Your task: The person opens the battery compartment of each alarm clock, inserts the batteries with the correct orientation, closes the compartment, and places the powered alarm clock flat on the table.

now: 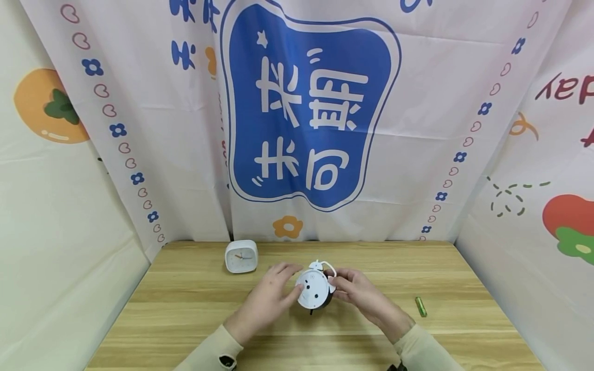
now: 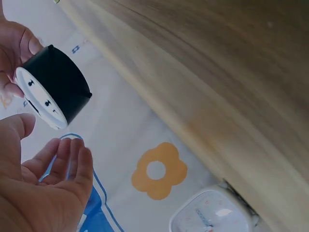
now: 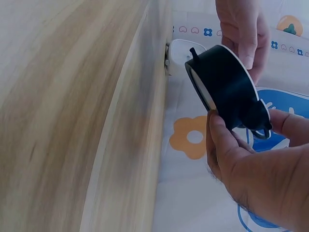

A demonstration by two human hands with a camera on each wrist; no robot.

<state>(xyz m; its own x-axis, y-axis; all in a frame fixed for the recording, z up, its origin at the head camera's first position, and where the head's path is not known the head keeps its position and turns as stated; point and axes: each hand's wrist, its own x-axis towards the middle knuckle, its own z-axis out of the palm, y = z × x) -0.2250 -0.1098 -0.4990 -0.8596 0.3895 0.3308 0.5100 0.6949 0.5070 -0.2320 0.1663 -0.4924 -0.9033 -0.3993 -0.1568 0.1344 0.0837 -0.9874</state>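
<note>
A twin-bell alarm clock is held off the table, its white back with small knobs turned up toward me. Its black casing shows in the right wrist view. My right hand grips the clock at its right side, by the bell and handle. To its left, my left hand is beside the clock with fingers spread. In the left wrist view, the left hand has its palm and loosely extended fingers facing the clock, with a gap between them.
A small white square clock stands at the back left of the wooden table. Over on the right lies a green battery. Printed white cloth hangs behind the table and on both sides.
</note>
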